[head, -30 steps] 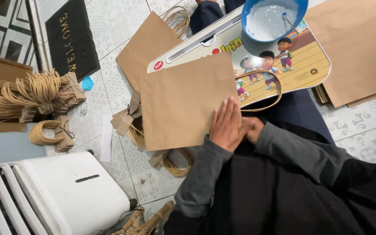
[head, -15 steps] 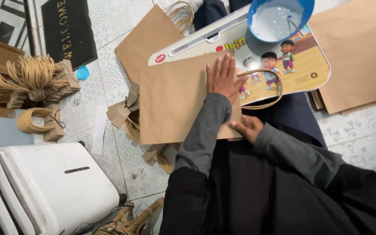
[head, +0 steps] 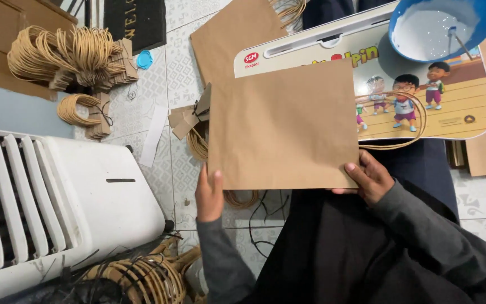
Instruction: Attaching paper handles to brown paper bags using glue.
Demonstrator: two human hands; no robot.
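Where palms pressed before, bag (head: 283, 125) lifted.

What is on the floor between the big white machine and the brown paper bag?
In the head view, a white paper strip lies on the tiled floor between the white machine and the brown paper bag.
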